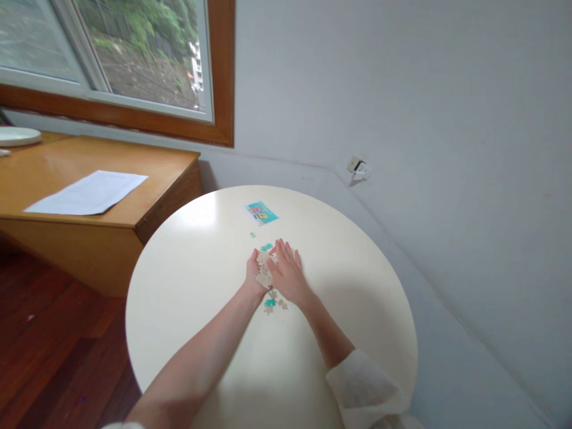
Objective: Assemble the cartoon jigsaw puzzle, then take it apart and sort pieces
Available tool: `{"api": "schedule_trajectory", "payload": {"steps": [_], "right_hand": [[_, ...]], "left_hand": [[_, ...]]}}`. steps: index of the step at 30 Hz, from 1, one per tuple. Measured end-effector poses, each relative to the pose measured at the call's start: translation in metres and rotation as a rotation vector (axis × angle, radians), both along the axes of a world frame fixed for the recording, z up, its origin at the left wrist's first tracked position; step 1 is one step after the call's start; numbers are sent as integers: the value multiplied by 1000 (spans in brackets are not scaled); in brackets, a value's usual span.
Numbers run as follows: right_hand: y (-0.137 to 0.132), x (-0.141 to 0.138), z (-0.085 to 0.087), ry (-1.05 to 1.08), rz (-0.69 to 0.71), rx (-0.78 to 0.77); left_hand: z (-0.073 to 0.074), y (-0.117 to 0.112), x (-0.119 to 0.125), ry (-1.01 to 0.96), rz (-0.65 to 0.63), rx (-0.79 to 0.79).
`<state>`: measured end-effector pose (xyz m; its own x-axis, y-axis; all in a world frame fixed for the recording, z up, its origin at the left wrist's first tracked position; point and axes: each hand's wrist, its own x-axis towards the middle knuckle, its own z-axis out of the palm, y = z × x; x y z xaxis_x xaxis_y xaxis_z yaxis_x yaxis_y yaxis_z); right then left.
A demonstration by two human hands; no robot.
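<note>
A heap of grey-backed jigsaw puzzle pieces lies between my hands on the round white table. My left hand is cupped against the heap's left side, thumb stretched out; its other fingers are hidden by the pieces. Over the right side of the heap rests my right hand, palm down with fingers extended. Teal pieces show just beyond the heap. Nearer to me are several loose pieces, grey ones and a teal piece. A single pale green piece sits apart, farther off.
A colourful picture card lies near the table's far edge. To the left stands a wooden desk with a sheet of paper and a white round dish. The white wall has a socket with a plug.
</note>
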<state>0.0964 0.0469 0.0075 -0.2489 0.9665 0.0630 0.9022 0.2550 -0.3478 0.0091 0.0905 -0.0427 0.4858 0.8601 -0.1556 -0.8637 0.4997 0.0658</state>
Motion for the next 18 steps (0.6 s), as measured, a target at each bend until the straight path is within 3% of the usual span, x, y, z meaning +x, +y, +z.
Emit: {"api": "schedule_trajectory", "payload": {"steps": [7, 12, 16, 18], "right_hand": [[0, 1, -6, 3, 8, -83], [-1, 6, -5, 65, -56, 70], [-3, 8, -7, 46, 66, -86], [-3, 10, -4, 73, 46, -61]], "left_hand": [[5, -2, 0, 45, -7, -39], [12, -5, 0, 26, -23, -53], [18, -7, 1, 40, -29, -72], [20, -8, 0, 57, -14, -81]]}}
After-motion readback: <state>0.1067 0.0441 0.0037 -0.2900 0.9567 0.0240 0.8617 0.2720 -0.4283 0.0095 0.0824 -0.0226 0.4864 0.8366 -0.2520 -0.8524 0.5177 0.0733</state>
